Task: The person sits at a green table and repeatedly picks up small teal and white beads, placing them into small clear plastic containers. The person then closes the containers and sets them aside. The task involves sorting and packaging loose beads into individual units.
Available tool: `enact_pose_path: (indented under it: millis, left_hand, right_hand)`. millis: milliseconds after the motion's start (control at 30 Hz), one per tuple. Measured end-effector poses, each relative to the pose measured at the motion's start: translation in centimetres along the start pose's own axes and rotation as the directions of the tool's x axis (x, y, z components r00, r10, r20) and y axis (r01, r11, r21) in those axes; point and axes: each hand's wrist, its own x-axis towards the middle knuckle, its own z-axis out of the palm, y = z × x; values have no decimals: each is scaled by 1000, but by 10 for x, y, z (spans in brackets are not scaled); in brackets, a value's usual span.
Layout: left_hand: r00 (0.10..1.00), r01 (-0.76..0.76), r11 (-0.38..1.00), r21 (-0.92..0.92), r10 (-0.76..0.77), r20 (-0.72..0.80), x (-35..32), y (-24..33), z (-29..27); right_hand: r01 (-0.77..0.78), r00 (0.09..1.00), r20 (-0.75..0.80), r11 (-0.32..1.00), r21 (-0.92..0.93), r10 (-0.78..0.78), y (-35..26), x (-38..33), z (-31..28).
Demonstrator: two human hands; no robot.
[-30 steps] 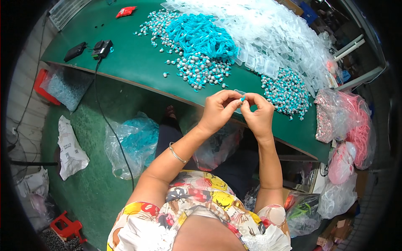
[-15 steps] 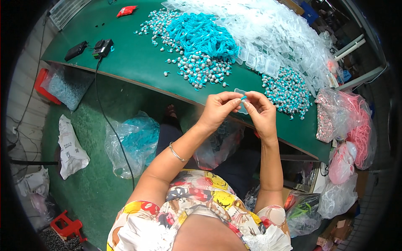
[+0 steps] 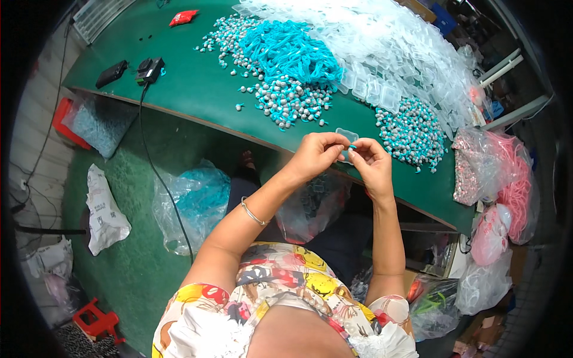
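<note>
My right hand (image 3: 373,167) pinches a small teal piece (image 3: 353,147) between thumb and fingertips. Close beside it, my left hand (image 3: 315,156) is closed in a pinch; whatever its fingertips hold is too small to make out. A small clear plastic box (image 3: 346,133) is at the table's near edge, just beyond my fingertips and partly covered by them. To the right of my hands is a heap of grey-and-teal beads (image 3: 410,132). Beyond my left hand lies a similar bead pile (image 3: 289,101), against a mound of teal cords (image 3: 289,51).
Many clear plastic boxes (image 3: 382,53) cover the far right of the green table (image 3: 191,77). A black device with a cable (image 3: 149,70) sits at left. Bags of pink cord (image 3: 513,197) hang by the right end. Below, a bag of teal material (image 3: 200,194) rests on the floor.
My fingers have shifted slightly around the teal piece, which now sits at my right fingertips. The whole view has shifted a little; the piles look unchanged.
</note>
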Motion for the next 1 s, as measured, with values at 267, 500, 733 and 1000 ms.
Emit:
enact_pose_path:
  millis: [267,500,733,1000]
  left_hand:
    - [844,-268,326,907,534,58,29,7,-25]
    - [845,-185,19,983,514,150,44,-9,-33]
    - [899,-217,446,868,438,0,17,8,-30]
    - [914,-363,494,790,355,198,10,8,-31]
  right_hand:
    - [39,994,-97,994,-99,-49,3,5,-10]
    - [168,966,-73,822,-544,-246,1,1,-4]
    - [241,954,-26,813,-530,-299,11,10,13]
    - [267,956,125,613,-743,-264,-3,2,12]
